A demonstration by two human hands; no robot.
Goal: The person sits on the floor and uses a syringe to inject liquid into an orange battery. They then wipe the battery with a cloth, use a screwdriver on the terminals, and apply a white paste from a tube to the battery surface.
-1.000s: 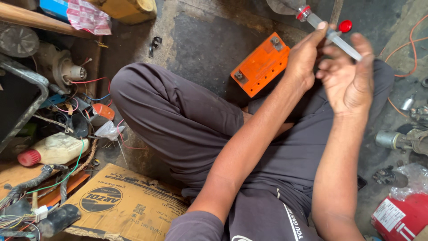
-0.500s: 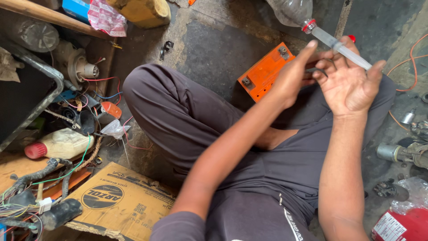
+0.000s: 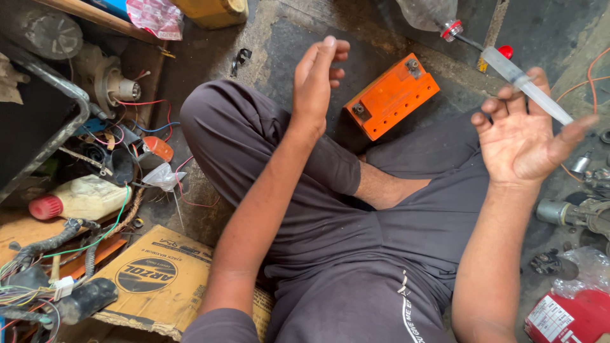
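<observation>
Orange plastic marks the battery (image 3: 392, 96), lying on the floor (image 3: 305, 38) at twelve o'clock from the crossed legs (image 3: 330, 209), where it lay a second ago. What has changed is the left hand (image 3: 318, 76): it has let go of the syringe and lifted away toward eleven o'clock, fingers loose and empty. The right hand (image 3: 521, 136), at two o'clock, now carries the clear syringe (image 3: 527, 86) alone, resting it across spread fingertips rather than gripping tightly. Its needle end points toward the bottle (image 3: 432, 14) at one o'clock.
</observation>
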